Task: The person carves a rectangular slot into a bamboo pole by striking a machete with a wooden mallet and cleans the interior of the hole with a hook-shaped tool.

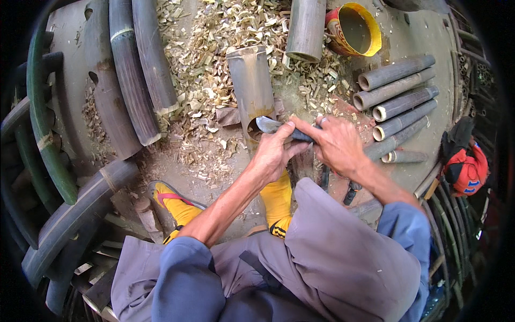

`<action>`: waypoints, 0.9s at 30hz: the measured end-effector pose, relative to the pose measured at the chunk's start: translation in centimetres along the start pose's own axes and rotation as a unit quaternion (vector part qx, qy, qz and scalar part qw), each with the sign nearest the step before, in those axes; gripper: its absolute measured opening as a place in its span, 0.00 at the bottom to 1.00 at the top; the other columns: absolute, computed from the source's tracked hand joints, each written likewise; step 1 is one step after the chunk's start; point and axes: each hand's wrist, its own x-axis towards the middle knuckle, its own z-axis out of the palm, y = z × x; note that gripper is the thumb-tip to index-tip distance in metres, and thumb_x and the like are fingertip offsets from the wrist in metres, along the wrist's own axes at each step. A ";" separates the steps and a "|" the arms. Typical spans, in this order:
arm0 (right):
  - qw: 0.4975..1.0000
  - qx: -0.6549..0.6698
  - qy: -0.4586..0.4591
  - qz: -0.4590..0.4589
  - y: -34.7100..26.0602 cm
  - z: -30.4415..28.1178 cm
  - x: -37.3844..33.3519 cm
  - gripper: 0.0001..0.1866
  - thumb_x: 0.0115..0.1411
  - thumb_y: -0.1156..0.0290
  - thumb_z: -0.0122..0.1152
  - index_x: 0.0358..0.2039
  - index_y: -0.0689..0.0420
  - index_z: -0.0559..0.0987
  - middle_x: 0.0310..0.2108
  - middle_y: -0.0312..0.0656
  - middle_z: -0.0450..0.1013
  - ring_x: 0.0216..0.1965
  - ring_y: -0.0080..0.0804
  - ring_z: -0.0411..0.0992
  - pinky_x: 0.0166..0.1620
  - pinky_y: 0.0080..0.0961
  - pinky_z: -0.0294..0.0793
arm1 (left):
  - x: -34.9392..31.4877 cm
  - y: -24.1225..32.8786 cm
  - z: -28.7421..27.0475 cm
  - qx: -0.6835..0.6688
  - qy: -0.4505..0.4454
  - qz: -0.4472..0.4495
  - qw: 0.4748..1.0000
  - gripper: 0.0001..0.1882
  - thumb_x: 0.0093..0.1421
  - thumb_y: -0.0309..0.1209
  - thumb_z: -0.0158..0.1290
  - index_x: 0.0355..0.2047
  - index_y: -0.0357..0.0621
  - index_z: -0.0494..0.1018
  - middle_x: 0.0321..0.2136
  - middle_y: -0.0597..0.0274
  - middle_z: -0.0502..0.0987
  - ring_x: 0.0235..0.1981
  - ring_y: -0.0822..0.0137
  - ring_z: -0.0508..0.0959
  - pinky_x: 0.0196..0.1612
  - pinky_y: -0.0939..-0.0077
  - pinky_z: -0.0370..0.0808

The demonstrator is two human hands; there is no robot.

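Observation:
A thick bamboo segment lies between my feet, with a dark oval hole cut near its near end. The rounded metal blade of a gouge meets the edge of that hole. My left hand is closed round the gouge just behind the blade, thumb along the top. Further back, my right hand grips its dark handle, index finger stretched toward my left thumb. Much of the handle is hidden by my fingers. Pale curled bamboo shavings are heaped around the segment.
Another bamboo segment and a yellow-red can of liquid stand beyond. Several short bamboo tubes lie at right, near a red cap. Long dark bamboo poles lie at left. My feet wear yellow socks.

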 end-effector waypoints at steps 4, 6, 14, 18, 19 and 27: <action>0.967 -0.161 0.082 -0.179 0.2 -3.2 4.0 0.25 0.49 0.64 0.62 0.51 0.49 0.72 0.29 0.40 0.75 0.30 0.34 0.74 0.29 0.32 0.68 | 0.0 -0.9 -0.8 -0.239 -0.077 0.081 0.965 0.18 0.67 0.33 0.43 0.53 0.37 0.64 0.50 0.54 0.71 0.53 0.63 0.71 0.61 0.66 0.67; 0.939 -0.267 0.007 -0.215 -1.6 -4.9 5.9 0.24 0.52 0.63 0.57 0.51 0.48 0.74 0.30 0.39 0.75 0.31 0.32 0.73 0.33 0.29 0.67 | 0.0 -1.2 -1.2 -0.337 -0.128 0.113 0.926 0.18 0.67 0.33 0.43 0.54 0.37 0.64 0.52 0.55 0.71 0.54 0.64 0.70 0.62 0.67 0.66; 0.960 -0.128 0.019 -0.248 0.7 -2.0 9.6 0.11 0.48 0.65 0.58 0.34 0.51 0.78 0.18 0.39 0.74 0.21 0.35 0.74 0.24 0.33 0.68 | -2.0 -1.6 -1.9 -0.262 -0.125 0.020 0.957 0.19 0.63 0.38 0.49 0.49 0.37 0.69 0.48 0.52 0.74 0.51 0.58 0.73 0.59 0.60 0.66; 0.968 0.235 -0.088 -0.003 3.4 3.5 -2.3 0.20 0.43 0.66 0.59 0.39 0.54 0.73 0.21 0.49 0.72 0.25 0.52 0.73 0.28 0.45 0.72 | -4.2 -0.4 -6.0 0.169 -0.034 -0.108 0.979 0.13 0.59 0.36 0.52 0.38 0.38 0.74 0.41 0.50 0.77 0.42 0.61 0.77 0.48 0.62 0.75; 0.932 0.356 -0.038 0.049 3.8 4.7 -4.2 0.22 0.43 0.67 0.58 0.42 0.55 0.73 0.23 0.51 0.72 0.26 0.50 0.73 0.32 0.43 0.72 | -4.5 0.6 -7.2 0.250 0.021 -0.068 0.965 0.12 0.60 0.35 0.52 0.36 0.39 0.74 0.38 0.50 0.77 0.38 0.63 0.78 0.45 0.64 0.76; 0.859 0.073 0.348 0.368 21.8 14.1 -10.8 0.24 0.56 0.64 0.58 0.50 0.62 0.68 0.45 0.57 0.69 0.49 0.56 0.66 0.52 0.44 0.64 | -0.6 8.4 -12.5 0.320 0.397 0.434 0.743 0.20 0.51 0.29 0.59 0.44 0.36 0.69 0.40 0.54 0.72 0.40 0.62 0.73 0.44 0.66 0.71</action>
